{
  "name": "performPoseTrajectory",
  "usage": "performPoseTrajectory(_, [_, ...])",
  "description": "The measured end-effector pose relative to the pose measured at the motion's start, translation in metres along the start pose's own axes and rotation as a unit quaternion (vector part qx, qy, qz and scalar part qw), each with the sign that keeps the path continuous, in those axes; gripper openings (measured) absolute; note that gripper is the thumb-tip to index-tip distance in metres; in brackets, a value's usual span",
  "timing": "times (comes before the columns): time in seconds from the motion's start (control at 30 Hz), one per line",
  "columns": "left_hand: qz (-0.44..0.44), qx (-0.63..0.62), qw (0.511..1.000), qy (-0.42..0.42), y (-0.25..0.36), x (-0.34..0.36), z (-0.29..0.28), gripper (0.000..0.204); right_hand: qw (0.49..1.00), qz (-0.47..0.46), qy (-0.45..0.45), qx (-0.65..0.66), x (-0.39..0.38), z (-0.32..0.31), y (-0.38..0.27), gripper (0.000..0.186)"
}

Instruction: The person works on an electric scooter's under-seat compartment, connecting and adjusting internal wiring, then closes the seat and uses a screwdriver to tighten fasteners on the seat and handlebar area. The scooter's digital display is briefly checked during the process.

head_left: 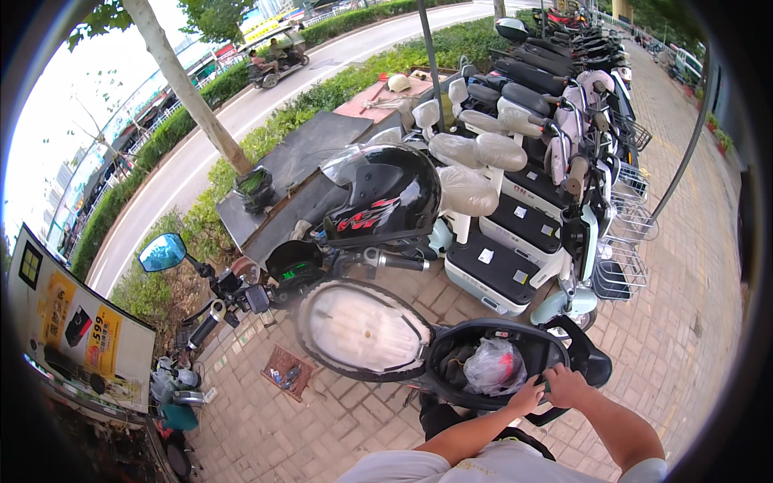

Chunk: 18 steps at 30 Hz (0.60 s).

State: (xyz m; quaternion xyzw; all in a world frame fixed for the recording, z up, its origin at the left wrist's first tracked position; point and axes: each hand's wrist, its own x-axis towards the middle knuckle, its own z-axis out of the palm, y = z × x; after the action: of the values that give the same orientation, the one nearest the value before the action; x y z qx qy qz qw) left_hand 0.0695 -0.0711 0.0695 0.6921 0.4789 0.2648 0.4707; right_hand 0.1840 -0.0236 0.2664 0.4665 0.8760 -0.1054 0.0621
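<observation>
My left hand (527, 397) and my right hand (567, 387) meet at the near right rim of a scooter's under-seat storage box (550, 341). Both have curled fingers around a small dark object (543, 385), mostly hidden, whose kind I cannot make out. Inside the box lies a crumpled clear plastic bag (493, 368) with something red in it, beside dark items. The scooter's seat (366, 328) is tipped up toward the handlebar, its pale underside showing. A black helmet (390, 191) with red markings rests beyond the handlebar.
The left mirror (163, 252) and handlebar grip (207, 324) stick out at left. Parked scooters (515, 241) line the far right side. A small brown mat (286, 373) with tools lies on the brick paving. A sign board (80, 322) stands at far left.
</observation>
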Motion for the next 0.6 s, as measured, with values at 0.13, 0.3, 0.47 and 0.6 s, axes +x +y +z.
performPoseTrajectory(0.13, [0.014,-0.034,0.999,-0.013,-0.011,0.000,0.005,0.039,0.974,0.170,-0.134,0.061,0.004,-0.010,0.005,0.059])
performPoseTrajectory(0.3, [0.003,0.052,0.998,-0.041,-0.007,0.003,0.002,0.048,0.990,0.034,-0.139,0.005,0.006,-0.020,0.013,0.056])
performPoseTrajectory(0.47, [-0.021,0.032,0.999,-0.015,0.013,-0.013,-0.015,0.047,0.984,0.113,-0.104,0.089,-0.001,-0.016,0.020,0.058])
performPoseTrajectory(0.6, [-0.031,-0.114,0.990,0.081,0.033,-0.016,-0.031,0.040,0.975,0.166,-0.133,0.057,-0.006,-0.015,0.021,0.045])
